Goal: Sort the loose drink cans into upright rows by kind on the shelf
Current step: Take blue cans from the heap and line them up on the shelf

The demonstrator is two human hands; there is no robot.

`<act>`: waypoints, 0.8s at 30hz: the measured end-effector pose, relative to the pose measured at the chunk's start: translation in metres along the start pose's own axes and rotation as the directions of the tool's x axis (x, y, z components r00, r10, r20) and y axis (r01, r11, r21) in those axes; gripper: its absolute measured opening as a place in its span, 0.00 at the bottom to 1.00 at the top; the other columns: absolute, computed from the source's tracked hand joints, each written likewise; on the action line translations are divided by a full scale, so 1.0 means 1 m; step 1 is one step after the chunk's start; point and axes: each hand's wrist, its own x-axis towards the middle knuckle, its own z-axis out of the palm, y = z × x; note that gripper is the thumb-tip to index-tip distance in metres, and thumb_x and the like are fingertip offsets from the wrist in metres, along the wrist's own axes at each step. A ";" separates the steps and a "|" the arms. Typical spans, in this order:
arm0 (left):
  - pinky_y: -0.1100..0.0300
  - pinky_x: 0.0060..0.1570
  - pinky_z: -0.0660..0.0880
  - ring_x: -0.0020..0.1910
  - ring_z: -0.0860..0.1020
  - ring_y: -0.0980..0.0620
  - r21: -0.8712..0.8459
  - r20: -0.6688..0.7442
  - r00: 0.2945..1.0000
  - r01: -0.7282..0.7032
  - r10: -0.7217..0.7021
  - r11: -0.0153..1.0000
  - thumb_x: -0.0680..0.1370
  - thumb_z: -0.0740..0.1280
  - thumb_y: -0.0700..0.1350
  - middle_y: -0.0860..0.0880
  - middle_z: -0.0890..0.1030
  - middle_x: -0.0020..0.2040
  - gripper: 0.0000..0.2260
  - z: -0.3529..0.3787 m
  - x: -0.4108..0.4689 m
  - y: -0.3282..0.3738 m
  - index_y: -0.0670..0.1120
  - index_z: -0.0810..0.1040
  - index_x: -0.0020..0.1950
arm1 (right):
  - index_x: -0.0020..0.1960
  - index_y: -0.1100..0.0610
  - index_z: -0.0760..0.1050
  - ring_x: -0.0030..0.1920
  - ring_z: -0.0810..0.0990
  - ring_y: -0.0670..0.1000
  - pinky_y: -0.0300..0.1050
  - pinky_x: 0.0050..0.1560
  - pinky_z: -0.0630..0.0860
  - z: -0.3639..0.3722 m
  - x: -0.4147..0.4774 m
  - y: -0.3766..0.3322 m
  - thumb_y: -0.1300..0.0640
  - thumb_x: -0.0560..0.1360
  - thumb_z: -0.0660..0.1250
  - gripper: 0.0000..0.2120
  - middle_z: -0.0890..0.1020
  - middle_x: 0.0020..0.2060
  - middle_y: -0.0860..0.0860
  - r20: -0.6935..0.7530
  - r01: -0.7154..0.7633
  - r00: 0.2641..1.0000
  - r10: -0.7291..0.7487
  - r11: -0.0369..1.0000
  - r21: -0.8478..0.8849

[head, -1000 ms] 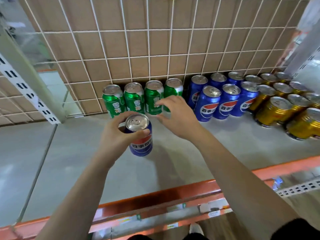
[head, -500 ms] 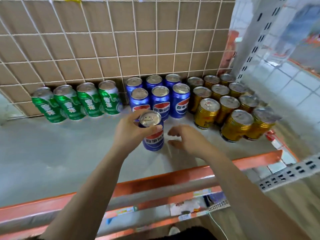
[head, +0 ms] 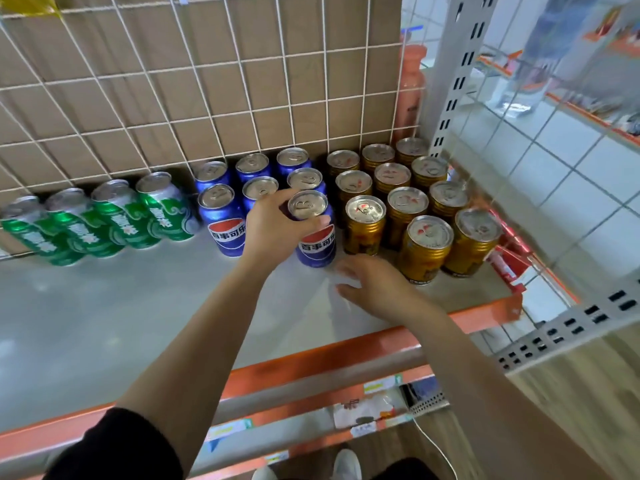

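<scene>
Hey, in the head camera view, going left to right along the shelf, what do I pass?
Green cans → blue cans → front blue can, gripped by the left hand → gold cans → slotted upright.

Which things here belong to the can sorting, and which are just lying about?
Part of the job:
blue can gripped by the left hand
rows of blue cans
green cans
gold cans
shelf

Just there:
wire grid
reddish bottle in the back corner
price labels
white cable
</scene>
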 end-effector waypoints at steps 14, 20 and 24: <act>0.60 0.49 0.76 0.54 0.78 0.53 0.096 -0.040 0.999 0.005 -0.001 0.995 0.67 0.76 0.55 0.50 0.81 0.56 0.26 0.019 0.002 0.002 0.48 0.77 0.62 | 0.63 0.52 0.74 0.58 0.75 0.50 0.42 0.53 0.71 -0.002 0.000 0.012 0.52 0.76 0.66 0.16 0.78 0.58 0.49 -0.020 0.035 0.999 -0.034 0.999 0.042; 0.58 0.53 0.76 0.58 0.76 0.52 0.103 -0.038 0.999 0.015 -0.012 0.995 0.67 0.75 0.56 0.50 0.79 0.60 0.28 0.021 0.000 -0.003 0.49 0.75 0.65 | 0.65 0.53 0.73 0.59 0.75 0.51 0.42 0.54 0.70 -0.001 -0.001 0.011 0.52 0.76 0.65 0.17 0.78 0.59 0.51 -0.023 0.049 0.999 -0.049 0.998 0.035; 0.56 0.54 0.76 0.58 0.76 0.52 0.099 -0.040 0.999 0.018 -0.014 0.995 0.67 0.74 0.57 0.50 0.78 0.60 0.29 0.021 -0.001 -0.006 0.48 0.73 0.65 | 0.65 0.54 0.72 0.59 0.75 0.52 0.45 0.55 0.71 -0.001 -0.002 0.010 0.53 0.76 0.65 0.18 0.78 0.60 0.52 -0.020 0.053 0.998 -0.053 0.998 0.023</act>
